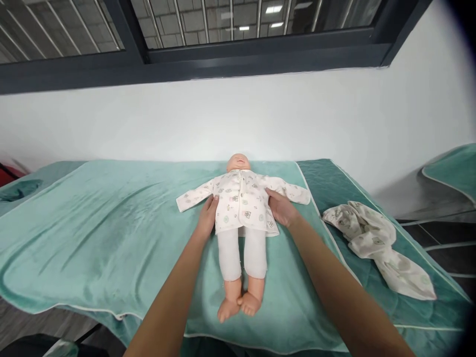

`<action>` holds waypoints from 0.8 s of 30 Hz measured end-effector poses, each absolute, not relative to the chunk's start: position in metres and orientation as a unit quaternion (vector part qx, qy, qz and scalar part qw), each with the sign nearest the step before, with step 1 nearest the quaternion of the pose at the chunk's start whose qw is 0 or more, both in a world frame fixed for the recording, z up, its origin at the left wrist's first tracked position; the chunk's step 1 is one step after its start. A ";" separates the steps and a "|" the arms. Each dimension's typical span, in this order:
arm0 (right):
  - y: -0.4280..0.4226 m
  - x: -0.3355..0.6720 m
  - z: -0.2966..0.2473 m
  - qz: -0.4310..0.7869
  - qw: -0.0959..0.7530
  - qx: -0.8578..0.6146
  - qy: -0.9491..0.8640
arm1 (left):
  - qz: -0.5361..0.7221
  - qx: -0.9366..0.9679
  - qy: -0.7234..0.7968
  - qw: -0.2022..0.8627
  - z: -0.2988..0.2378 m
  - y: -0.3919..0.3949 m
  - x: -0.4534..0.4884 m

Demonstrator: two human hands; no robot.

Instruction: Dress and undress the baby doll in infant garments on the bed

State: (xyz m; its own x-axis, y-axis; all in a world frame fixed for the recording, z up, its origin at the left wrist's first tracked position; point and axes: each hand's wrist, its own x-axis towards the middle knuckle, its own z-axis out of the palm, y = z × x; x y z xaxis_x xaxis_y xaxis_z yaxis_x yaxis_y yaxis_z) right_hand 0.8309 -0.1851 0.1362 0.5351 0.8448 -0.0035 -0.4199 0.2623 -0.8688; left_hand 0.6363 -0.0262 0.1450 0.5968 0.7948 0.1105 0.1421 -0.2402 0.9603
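Note:
A baby doll [238,162] lies on its back on a green blanket, its head toward the wall. It wears a white printed baby shirt [241,201], closed at the front, with both sleeves spread out sideways. White cloth-covered legs [229,255] stick out below the hem, and the feet are bare. At the left side of the shirt is my left hand [208,215], closed on its edge near the waist. My right hand [281,208] grips the opposite side, with its thumb on the cloth. The other fingers of both hands are partly hidden.
Crumpled white printed clothing [372,238] lies to the right on a darker green cover [316,173]. The light green blanket [111,238] spreads left across the bed. Behind stand a white wall [178,119] and a dark window frame [260,59].

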 end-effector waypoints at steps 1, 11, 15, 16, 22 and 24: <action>-0.184 0.832 0.135 0.405 0.763 -0.446 -0.235 | 0.313 0.709 0.321 0.545 0.144 -0.025 0.641; -0.185 0.848 0.132 0.349 0.743 -0.534 -0.203 | 0.302 0.639 0.319 0.631 0.138 -0.012 0.674; -0.181 0.857 0.131 0.382 0.755 -0.498 -0.190 | 0.311 0.581 0.306 0.687 0.143 -0.010 0.679; -0.180 0.860 0.131 0.395 0.763 -0.478 -0.181 | 0.315 0.563 0.298 0.704 0.143 -0.008 0.679; -0.178 0.865 0.136 0.433 0.808 -0.384 -0.110 | 0.249 0.379 0.243 0.857 0.141 0.017 0.667; -0.179 0.865 0.138 0.414 0.827 -0.373 -0.083 | 0.260 0.339 0.231 0.875 0.139 0.022 0.664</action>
State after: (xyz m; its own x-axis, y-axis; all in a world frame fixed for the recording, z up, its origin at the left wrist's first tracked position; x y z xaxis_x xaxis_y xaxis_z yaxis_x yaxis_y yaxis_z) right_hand 0.8645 -0.1791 0.1378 0.6442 0.7455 -0.1711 -0.6217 0.3800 -0.6849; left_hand 0.6636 0.0221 0.1390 0.7589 0.6102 -0.2274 -0.2979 0.6358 0.7120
